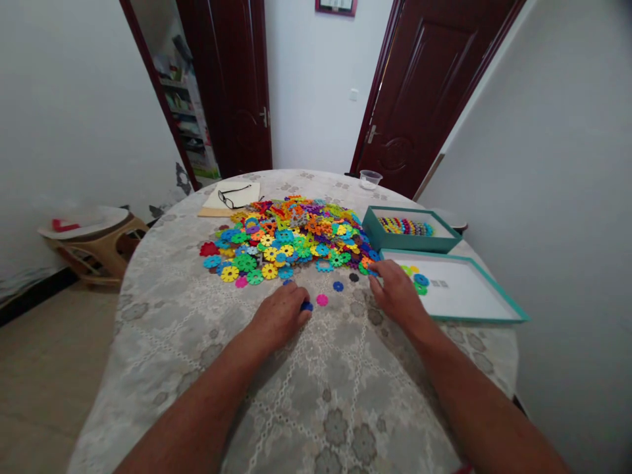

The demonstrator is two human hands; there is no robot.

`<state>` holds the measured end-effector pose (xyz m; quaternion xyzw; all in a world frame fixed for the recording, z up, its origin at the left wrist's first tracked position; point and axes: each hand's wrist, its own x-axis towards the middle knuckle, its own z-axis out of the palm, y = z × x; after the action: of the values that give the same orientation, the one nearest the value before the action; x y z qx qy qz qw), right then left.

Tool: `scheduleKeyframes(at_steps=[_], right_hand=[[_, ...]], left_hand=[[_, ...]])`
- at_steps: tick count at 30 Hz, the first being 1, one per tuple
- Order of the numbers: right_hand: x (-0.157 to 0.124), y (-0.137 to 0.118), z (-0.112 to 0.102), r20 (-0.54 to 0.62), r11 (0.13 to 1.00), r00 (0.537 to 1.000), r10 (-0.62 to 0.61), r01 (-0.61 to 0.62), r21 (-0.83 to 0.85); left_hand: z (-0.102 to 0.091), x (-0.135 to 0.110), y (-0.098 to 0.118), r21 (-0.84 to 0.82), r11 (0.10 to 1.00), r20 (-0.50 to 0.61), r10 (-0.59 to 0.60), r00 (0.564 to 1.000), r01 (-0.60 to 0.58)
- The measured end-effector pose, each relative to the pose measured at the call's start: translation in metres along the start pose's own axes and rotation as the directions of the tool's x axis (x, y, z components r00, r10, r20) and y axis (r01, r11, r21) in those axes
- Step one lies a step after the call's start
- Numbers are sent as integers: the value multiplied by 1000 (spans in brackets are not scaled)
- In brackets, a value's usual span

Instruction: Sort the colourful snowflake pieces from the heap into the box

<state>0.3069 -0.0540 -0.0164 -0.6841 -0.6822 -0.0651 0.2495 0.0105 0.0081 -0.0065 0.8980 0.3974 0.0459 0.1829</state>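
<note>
My left hand point(282, 315) is closed just above the tablecloth, with a blue flower-shaped disc point(307, 306) between thumb and fingertips. At the right edge of the pile, my right hand point(399, 293) has its thumb and forefinger closed about another blue flower-shaped disc point(372, 272); whether it is lifted cannot be made out. A large heap of colourful plastic flower discs point(296, 240) spreads in front of both hands. Between the hands lie a pink disc point(322, 300), a blue disc point(338, 286) and a black disc point(354, 278).
Right of the heap stands a teal box point(415, 241) with a row of colourful discs point(405, 226). In front of it lies a white-lined lid point(474, 299) holding several discs point(421, 280). Glasses point(230, 199) rest on paper at the back left; a clear plastic cup point(369, 179) stands at the far edge.
</note>
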Motion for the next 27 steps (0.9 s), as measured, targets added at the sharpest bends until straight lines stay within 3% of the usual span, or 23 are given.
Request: scheduleKeyframes(at_steps=[2, 6, 13, 21, 25, 27], right_hand=[[0, -13, 10, 101, 1000, 995, 9, -11, 24], [6, -26, 23, 254, 994, 963, 93, -74, -85], [22, -23, 33, 280, 970, 931, 233, -204, -129], [22, -11, 31, 283, 957, 933, 220, -264, 125], [16, -24, 29, 295, 881, 946, 132, -249, 403], [14, -30, 31, 334, 850, 937, 99, -254, 462]], left_hand=[[0, 1, 0, -6, 1000, 2, -3, 1000, 3], [0, 2, -2, -22, 1000, -2, -3, 1000, 3], [1, 7, -4, -36, 999, -1, -9, 1000, 9], [0, 8, -5, -62, 997, -15, -49, 999, 48], [-2, 9, -3, -57, 997, -3, -50, 999, 49], [-3, 10, -2, -52, 998, 2, -47, 999, 47]])
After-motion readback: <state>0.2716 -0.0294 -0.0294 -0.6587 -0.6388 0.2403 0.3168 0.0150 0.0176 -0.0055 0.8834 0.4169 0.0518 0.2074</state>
